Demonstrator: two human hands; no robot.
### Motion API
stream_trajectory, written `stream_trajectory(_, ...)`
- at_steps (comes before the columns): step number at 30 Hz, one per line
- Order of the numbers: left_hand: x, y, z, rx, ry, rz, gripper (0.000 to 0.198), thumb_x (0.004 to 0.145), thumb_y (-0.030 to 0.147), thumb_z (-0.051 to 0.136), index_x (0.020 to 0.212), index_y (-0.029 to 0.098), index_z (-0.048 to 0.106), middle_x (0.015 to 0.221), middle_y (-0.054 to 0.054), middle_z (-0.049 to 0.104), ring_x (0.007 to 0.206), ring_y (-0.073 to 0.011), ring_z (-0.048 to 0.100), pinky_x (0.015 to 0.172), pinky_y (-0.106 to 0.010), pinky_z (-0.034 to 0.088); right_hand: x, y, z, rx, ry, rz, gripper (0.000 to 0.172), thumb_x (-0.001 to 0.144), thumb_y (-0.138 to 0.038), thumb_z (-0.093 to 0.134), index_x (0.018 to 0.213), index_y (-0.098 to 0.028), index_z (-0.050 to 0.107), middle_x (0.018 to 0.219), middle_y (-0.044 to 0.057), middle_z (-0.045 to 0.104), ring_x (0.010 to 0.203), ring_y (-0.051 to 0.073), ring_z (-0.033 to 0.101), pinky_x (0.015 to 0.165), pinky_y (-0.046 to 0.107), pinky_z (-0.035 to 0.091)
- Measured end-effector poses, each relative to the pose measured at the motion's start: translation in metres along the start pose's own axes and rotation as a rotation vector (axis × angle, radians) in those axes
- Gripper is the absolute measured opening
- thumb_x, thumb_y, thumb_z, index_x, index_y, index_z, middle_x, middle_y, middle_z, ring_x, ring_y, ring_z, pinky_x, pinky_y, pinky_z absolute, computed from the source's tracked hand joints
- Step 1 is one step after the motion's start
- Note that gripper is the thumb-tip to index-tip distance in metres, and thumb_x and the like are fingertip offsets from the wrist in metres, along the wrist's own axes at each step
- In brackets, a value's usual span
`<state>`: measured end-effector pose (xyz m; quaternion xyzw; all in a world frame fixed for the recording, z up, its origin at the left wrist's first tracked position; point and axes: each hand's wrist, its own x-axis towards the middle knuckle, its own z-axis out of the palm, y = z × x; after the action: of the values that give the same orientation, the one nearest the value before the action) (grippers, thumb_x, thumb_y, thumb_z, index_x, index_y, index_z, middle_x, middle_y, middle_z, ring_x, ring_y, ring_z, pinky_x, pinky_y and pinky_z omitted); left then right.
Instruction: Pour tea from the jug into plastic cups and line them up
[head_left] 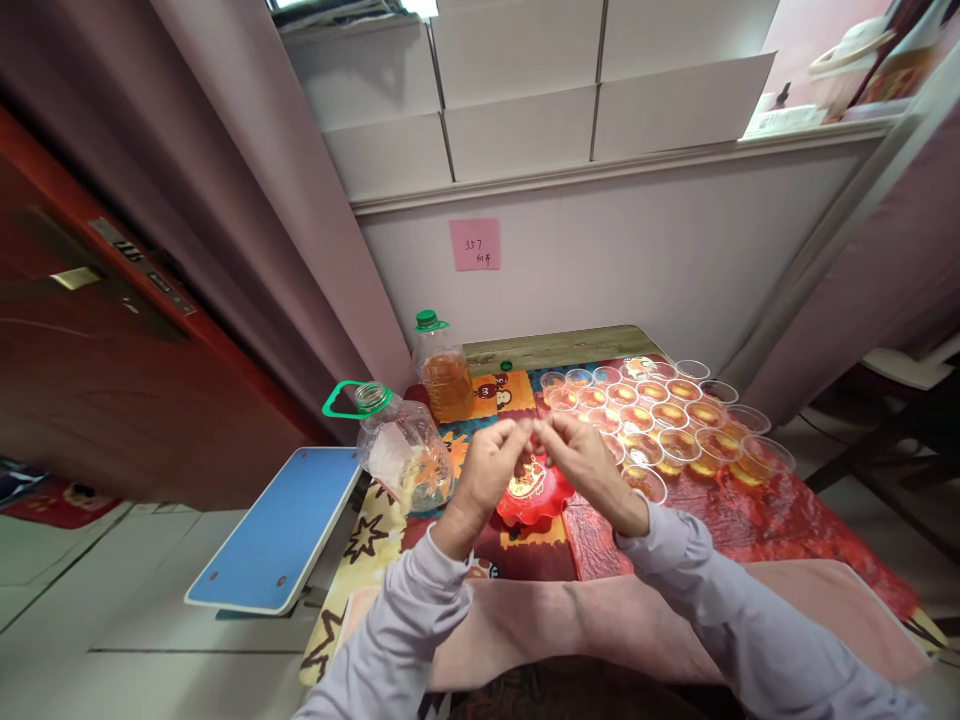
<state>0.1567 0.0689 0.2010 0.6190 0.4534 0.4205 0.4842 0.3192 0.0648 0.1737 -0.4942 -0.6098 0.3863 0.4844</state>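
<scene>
My left hand [493, 463] and my right hand [583, 455] meet at the fingertips above a red scalloped dish [534, 497]. Both hands are pinched closed; whatever lies between the fingers is too small to make out. Right of them, several clear plastic cups [678, 444] with amber liquid stand in rows on a red plastic sheet. On the left, a clear jug [411, 450] with a green handle stands uncapped and looks nearly empty. Behind it is a second jug [448, 380], green-capped and partly filled with amber liquid.
A green cap [507, 366] lies near the table's back edge. Pink cloth [555, 625] covers the near edge. A blue board [281, 530] stands left of the table. Behind, a pink note [475, 245] is stuck on the wall.
</scene>
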Motion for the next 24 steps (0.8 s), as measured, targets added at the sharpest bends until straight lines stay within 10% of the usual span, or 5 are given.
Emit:
stream_trajectory(8, -0.043, -0.062, -0.005, 0.242, -0.097, -0.199, 0.031, 0.084, 0.037, 0.073, 0.109, 0.018, 0.069, 0.069, 0.004, 0.061, 0.063, -0.0158, 0.057, 0.063, -0.029, 0.044, -0.052, 0.067, 0.011, -0.377, -0.185, 0.121, 0.014, 0.096, -0.032, 0.066, 0.093, -0.020, 0.073, 0.070, -0.001, 0.073, 0.062, 0.016, 0.064, 0.060, 0.027, 0.038)
stream_trajectory(14, -0.026, -0.013, -0.001, 0.795, 0.147, 0.215, 0.085, 0.095, 0.014, 0.058, 0.175, 0.025, 0.029, 0.103, -0.005, 0.075, 0.082, -0.0198, 0.070, 0.079, -0.033, 0.054, -0.017, 0.011, 0.004, -0.691, 0.090, -0.289, 0.086, 0.093, -0.018, 0.068, 0.173, -0.019, 0.037, 0.087, 0.000, 0.080, 0.071, 0.019, 0.071, 0.061, 0.029, 0.045)
stream_trajectory(24, 0.015, 0.001, 0.006, 1.162, 0.373, 0.422, 0.093, 0.103, 0.004, 0.042, 0.180, 0.024, -0.007, 0.125, -0.015, 0.076, 0.090, -0.0203, 0.074, 0.080, -0.032, 0.061, 0.023, -0.010, 0.003, -1.015, 0.482, -0.524, 0.090, 0.100, -0.006, 0.048, 0.181, -0.016, 0.010, 0.077, 0.002, 0.069, 0.068, 0.020, 0.058, 0.066, 0.031, 0.047)
